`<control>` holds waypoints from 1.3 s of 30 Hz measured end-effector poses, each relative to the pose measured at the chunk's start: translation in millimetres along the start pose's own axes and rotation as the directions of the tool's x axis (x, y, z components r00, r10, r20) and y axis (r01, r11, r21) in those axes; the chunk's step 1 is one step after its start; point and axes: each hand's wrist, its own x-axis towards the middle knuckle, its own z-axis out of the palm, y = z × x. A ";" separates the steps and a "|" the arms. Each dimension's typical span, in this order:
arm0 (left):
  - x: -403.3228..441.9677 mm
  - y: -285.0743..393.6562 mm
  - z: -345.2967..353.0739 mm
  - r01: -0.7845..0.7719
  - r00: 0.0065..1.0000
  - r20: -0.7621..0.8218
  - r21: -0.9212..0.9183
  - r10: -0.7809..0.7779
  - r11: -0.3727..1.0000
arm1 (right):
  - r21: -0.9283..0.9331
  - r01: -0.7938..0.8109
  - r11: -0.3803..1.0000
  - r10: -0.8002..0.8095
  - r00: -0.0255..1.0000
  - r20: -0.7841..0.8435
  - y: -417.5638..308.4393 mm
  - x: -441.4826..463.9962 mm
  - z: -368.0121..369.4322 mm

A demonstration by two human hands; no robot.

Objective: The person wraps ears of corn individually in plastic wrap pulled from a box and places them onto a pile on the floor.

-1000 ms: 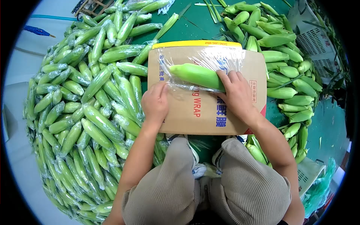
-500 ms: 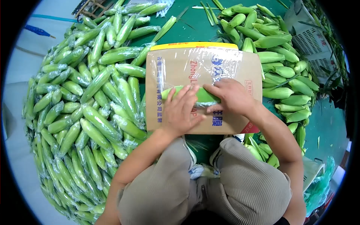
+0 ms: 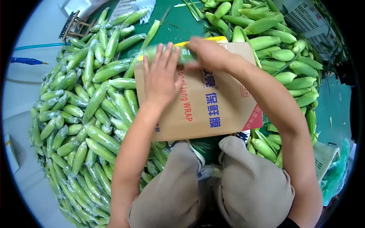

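Observation:
A green ear of corn in its husk (image 3: 186,56), blurred by motion, lies across the far end of a brown cardboard plastic-wrap box (image 3: 171,114). My left hand (image 3: 161,74) rests over the corn's left part with fingers stretched out and pointing away from me. At the corn's right end is my right hand (image 3: 209,53), smeared, its thumb and fingers on either side of the ear. Beneath both hands, a yellow strip (image 3: 218,39) runs along the box's far edge. The box sits just beyond my knees.
Plastic-wrapped ears of corn (image 3: 100,138) form a large heap on the left. Unwrapped ears (image 3: 283,55) are piled on the right beside a white plastic crate (image 3: 308,22). A green plastic bag (image 3: 336,171) hangs at lower right. Behind the heap stands a small wooden stool (image 3: 78,24).
Both hands have moved away from me with the ear of corn, from the middle of the box to its far edge. Clear film no longer shows across the box top. The view has shifted slightly.

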 end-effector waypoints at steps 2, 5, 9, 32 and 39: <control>-10.3 4.8 -9.3 -0.124 0.992 0.010 0.092 0.123 0.988 | 0.269 -0.001 0.963 -0.066 0.968 0.243 -31.1 -26.2 -24.9; -59.7 25.8 -5.5 0.010 0.975 0.216 -0.294 0.056 0.956 | 0.311 -0.240 0.920 -0.031 0.744 0.667 -60.6 -50.5 -53.8; -52.3 48.9 -29.8 0.205 0.859 0.510 -0.278 -0.037 0.938 | 0.313 -0.135 0.940 0.027 0.945 0.326 -49.7 -43.3 -34.4; -204.0 63.1 12.9 0.569 0.465 0.654 -0.737 0.597 0.365 | 0.391 -0.782 0.485 -0.018 0.438 0.899 -98.9 -295.2 65.6; -176.4 -8.1 -85.0 -0.045 0.884 0.192 -0.873 -0.426 -0.485 | 0.678 -0.640 0.362 0.083 0.746 0.660 -167.5 -160.8 -4.2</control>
